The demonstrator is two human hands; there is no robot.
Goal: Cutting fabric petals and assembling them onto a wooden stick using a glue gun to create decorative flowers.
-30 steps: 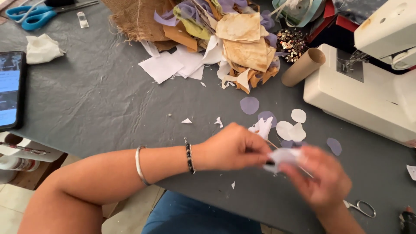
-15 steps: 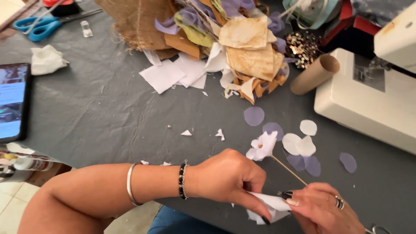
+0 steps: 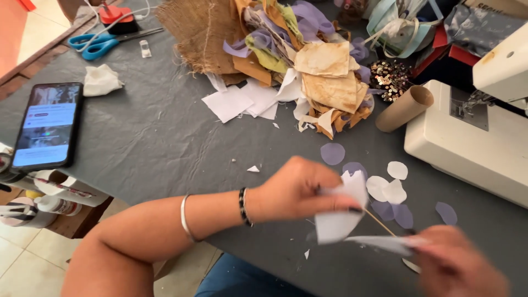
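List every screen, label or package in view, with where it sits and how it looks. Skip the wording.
Phone: flat at the table's left edge, black rectangle, lit screen in white and pale blue.
Bottle: below the table edge, lower left, white with a patterned label; details too small to tell.
Sewing machine: right side, cream; no label readable.

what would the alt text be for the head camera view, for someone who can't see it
Two bare hands work pale paper over a grey table: the left hand pinches a white paper piece, the blurred right hand pulls a paper strip by a thin wooden stick. Around them lie paper circles, a scrap pile, a phone and a sewing machine.
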